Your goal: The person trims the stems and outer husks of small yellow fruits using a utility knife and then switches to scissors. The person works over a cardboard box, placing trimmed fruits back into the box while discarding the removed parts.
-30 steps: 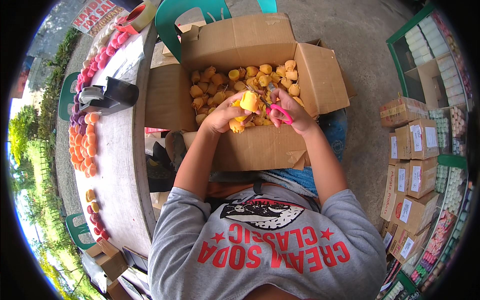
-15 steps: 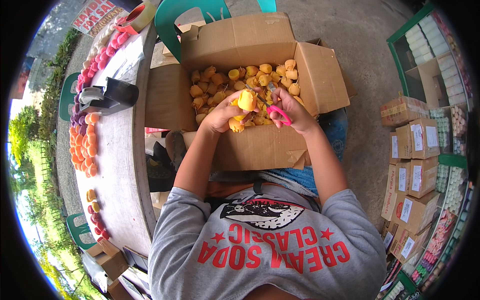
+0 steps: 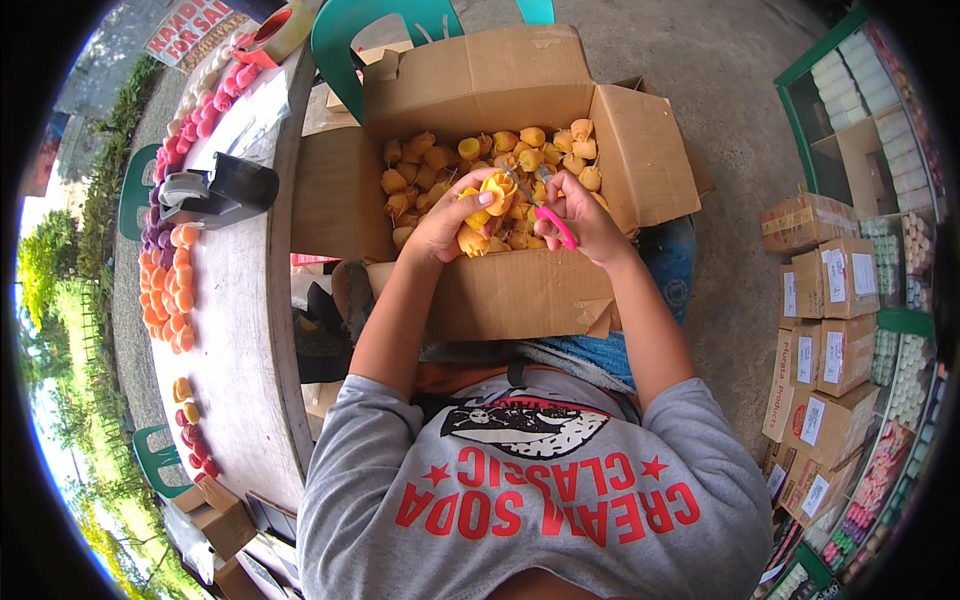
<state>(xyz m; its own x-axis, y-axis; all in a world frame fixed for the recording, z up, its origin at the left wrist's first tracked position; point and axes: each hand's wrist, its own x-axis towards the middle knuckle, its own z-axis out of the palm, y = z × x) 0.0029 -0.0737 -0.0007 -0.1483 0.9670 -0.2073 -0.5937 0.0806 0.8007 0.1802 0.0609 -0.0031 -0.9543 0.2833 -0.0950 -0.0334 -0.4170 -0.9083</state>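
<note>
My left hand [image 3: 440,230] is closed around several yellow flower-shaped candles [image 3: 473,240], with another candle's open petals [image 3: 497,190] at its fingertips. My right hand [image 3: 592,228] grips scissors [image 3: 558,228] by their pink handles. Their blades point up and left, beside the petals at my left fingertips; whether they touch is too small to tell. Both hands are over an open cardboard box [image 3: 510,300]. Inside it lies a heap of orange-yellow flower candles [image 3: 425,165], some with thin wicks showing. My hands hide part of that heap.
At left, a white table [image 3: 240,330] bears a black tape dispenser [image 3: 225,195], a tape roll [image 3: 275,35] and rows of colored candles [image 3: 168,290]. A green chair [image 3: 340,50] stands behind the box. Stacked cartons [image 3: 840,350] and a green-framed shelf [image 3: 800,130] line the right.
The candle at my left fingertips has turned, so its open petals show now. My right hand has tilted the scissors slightly, and the blades show more plainly beside the candle.
</note>
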